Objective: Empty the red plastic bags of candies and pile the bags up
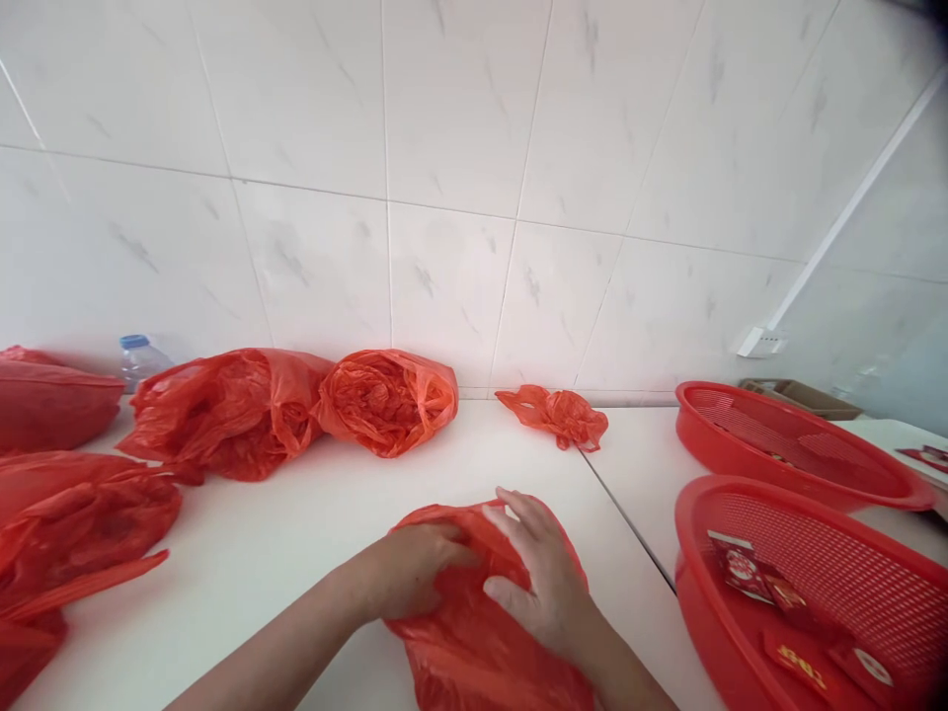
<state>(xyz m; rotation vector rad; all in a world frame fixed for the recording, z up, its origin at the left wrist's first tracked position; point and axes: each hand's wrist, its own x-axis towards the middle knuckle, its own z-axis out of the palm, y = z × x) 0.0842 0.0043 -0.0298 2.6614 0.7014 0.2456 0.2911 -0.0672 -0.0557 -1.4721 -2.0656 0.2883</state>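
In the head view, a red plastic bag [474,642] stands on the white table right in front of me. My left hand [419,568] reaches into its mouth, fingers spread and partly covered by the thin film; I see nothing held in it. Against the bag's right side rests my right hand [539,578], open, thumb and fingers apart and pressed on the plastic. What the bag contains is hidden.
Filled red bags [222,410] line the left and back. A crumpled bag [559,415] lies by the tiled wall [459,267]. Two red plastic baskets [696,592] stand right, the nearer with several small packets [741,568]. A bottle [140,360] and table seam [629,523] also show.
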